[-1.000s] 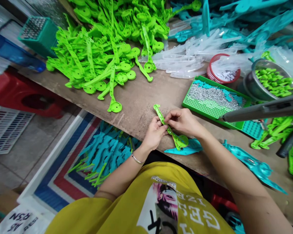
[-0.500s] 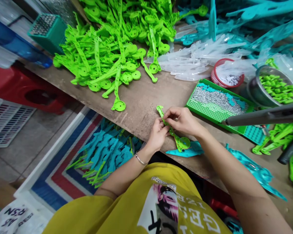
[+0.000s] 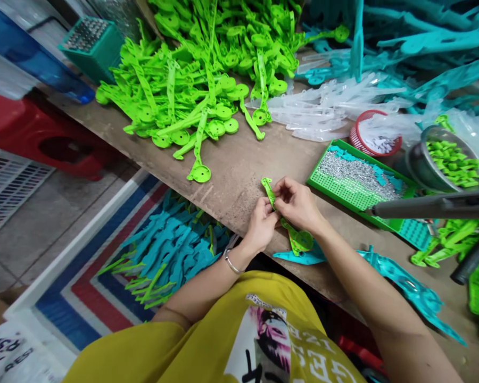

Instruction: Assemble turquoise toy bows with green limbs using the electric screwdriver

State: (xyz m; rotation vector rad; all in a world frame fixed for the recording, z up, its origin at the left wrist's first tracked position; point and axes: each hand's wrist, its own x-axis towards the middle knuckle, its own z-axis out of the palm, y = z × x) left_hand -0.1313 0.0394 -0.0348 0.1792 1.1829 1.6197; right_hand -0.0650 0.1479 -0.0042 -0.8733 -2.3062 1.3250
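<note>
Both hands — left hand (image 3: 260, 226) and right hand (image 3: 299, 205) — have their fingers pinched shut on one green plastic strip (image 3: 291, 234) near the surface's (image 3: 231, 175) front edge, bare board around — green tray (image 3: 343, 189) just right.

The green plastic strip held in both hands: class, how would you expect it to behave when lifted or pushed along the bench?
The green plastic strip looks thin and long, so it is probably light and somewhat bendy. Its flat disc end suggests it would slide, not roll. Both the left hand and right hand pinch it near the middle, hinting it may flex if held by one end.
</note>
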